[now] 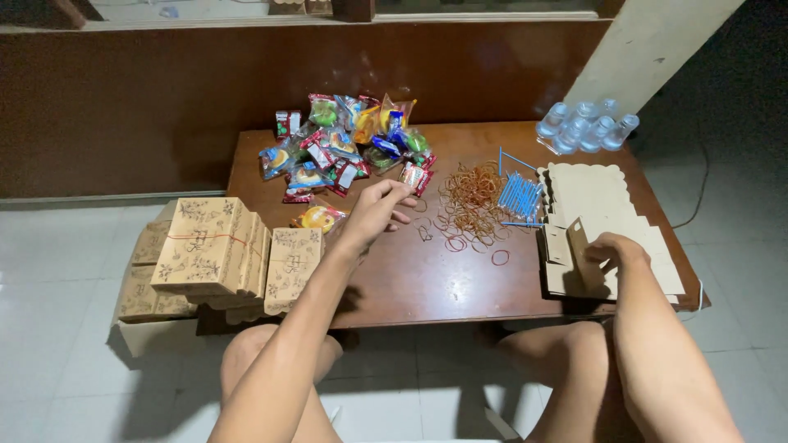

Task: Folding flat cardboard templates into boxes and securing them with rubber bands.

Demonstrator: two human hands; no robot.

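Observation:
My left hand [379, 207] hovers over the middle of the low wooden table [410, 279], fingers loosely curled, close to a pile of wrapped snacks [349, 148] and a snack packet [318, 218] just to its left. I cannot see anything held in it. My right hand [614, 248] grips a flat beige cardboard box blank [584, 246], lifting it from the stack of blanks [591, 193] at the table's right end. A heap of rubber bands [472, 205] lies between the hands.
Blue straws [519, 195] lie beside the rubber bands. Small water bottles [584, 127] stand at the back right corner. Folded printed boxes [217, 246], some bound with bands, are piled at the left edge. My knees are under the table's front edge.

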